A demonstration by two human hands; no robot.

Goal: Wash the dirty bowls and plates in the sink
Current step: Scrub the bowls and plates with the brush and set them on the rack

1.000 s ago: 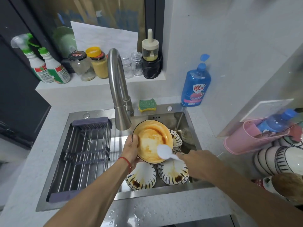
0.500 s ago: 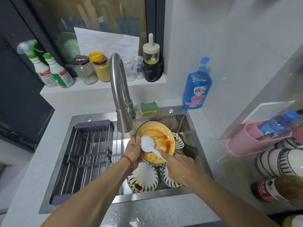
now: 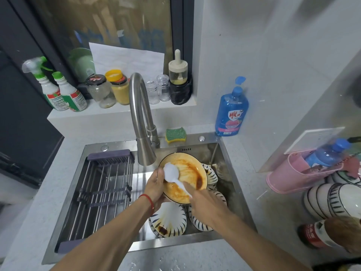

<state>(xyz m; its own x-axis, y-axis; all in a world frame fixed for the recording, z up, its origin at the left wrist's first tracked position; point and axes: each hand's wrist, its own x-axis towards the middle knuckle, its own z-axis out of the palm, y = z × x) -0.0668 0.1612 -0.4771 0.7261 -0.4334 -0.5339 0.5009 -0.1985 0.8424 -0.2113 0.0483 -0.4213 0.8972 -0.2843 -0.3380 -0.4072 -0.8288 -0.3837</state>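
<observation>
Orange sauce coats the bowl (image 3: 187, 177) held over the sink (image 3: 224, 153): the washing looks barely begun.

No water visibly runs from the tap (image 3: 145, 151), the green-and-yellow sponge (image 3: 175, 135) sits unused on the sink's back ledge, and the blue soap bottle (image 3: 231, 112) stands on the worktop (image 3: 259, 196) behind it. Striped dishes (image 3: 168, 220) smeared with dark sauce lie below in the basin, and the rack (image 3: 105, 184) on the sink's left side holds nothing washed. The left hand (image 3: 156, 187) grips the bowl's near rim, thumb over the edge, tilting it toward the viewer. The right hand (image 3: 203, 204) pinches the handle of a white spoon (image 3: 172, 174), its head at the bowl's left rim, just beside the left thumb. Judging by this, every dish remains to be washed.
</observation>
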